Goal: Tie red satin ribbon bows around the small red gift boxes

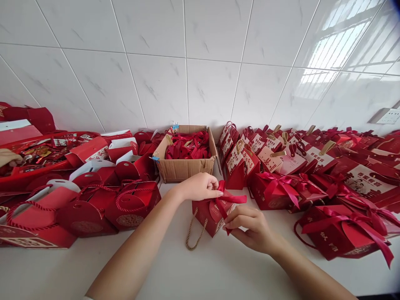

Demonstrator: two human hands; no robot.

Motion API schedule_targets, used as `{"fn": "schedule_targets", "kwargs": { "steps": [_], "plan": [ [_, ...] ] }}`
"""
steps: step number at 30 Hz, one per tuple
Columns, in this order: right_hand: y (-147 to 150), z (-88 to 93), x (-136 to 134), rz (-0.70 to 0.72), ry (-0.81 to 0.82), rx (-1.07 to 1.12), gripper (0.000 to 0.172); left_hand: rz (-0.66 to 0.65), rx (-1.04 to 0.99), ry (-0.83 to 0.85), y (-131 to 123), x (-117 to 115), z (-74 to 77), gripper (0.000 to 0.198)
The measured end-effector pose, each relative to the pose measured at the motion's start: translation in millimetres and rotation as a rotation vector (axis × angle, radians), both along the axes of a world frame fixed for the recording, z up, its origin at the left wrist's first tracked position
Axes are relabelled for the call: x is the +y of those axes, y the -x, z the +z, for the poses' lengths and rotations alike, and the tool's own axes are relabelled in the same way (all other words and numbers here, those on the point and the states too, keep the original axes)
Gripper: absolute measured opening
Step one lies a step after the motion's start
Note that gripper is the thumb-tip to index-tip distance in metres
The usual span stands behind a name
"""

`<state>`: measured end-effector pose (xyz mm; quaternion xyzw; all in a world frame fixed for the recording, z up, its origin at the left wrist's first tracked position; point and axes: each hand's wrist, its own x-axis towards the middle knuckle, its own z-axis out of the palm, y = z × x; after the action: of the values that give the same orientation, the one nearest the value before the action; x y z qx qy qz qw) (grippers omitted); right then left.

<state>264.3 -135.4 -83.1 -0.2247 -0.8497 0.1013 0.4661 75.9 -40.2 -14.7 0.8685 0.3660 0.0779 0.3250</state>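
In front of me on the white tabletop stands a small red gift box with a twisted gold cord handle hanging over its near side. A red ribbon crosses the box's top, its loops and ends partly covered by my fingers. My left hand pinches the ribbon at the far top edge of the box. At the box's right side my right hand is closed on a tail of the same ribbon. The exact shape of the knot between the hands is hidden.
Behind the box stands a cardboard box full of red ribbons. Red boxes with cord handles crowd the left, near a red tray of packets that another person's hand reaches into. Ribboned boxes and handled boxes fill the right.
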Motion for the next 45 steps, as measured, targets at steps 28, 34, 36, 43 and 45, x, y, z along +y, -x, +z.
{"fn": "schedule_targets", "kwargs": {
  "steps": [28,34,36,43,45],
  "plan": [
    [-19.2,11.3,6.4,-0.137,0.511,0.211,0.011,-0.039,-0.015,0.023,-3.7,-1.4,1.3,0.035],
    [-31.2,38.3,-5.0,0.428,0.762,-0.252,0.024,-0.211,-0.047,0.057,-13.9,-10.9,-1.2,0.032],
    [-42.9,41.8,-4.5,0.627,0.958,-0.402,0.039,-0.258,-0.051,0.064,-18.5,-16.4,-2.1,0.029],
    [-64.2,14.4,14.2,0.345,0.98,0.584,0.033,-0.361,-0.064,0.107,-25.1,-27.1,-0.3,0.025],
    [-59.5,11.8,18.2,0.16,0.826,0.646,0.02,-0.357,-0.069,0.105,-25.2,-27.1,-0.2,0.025]
  ]
}}
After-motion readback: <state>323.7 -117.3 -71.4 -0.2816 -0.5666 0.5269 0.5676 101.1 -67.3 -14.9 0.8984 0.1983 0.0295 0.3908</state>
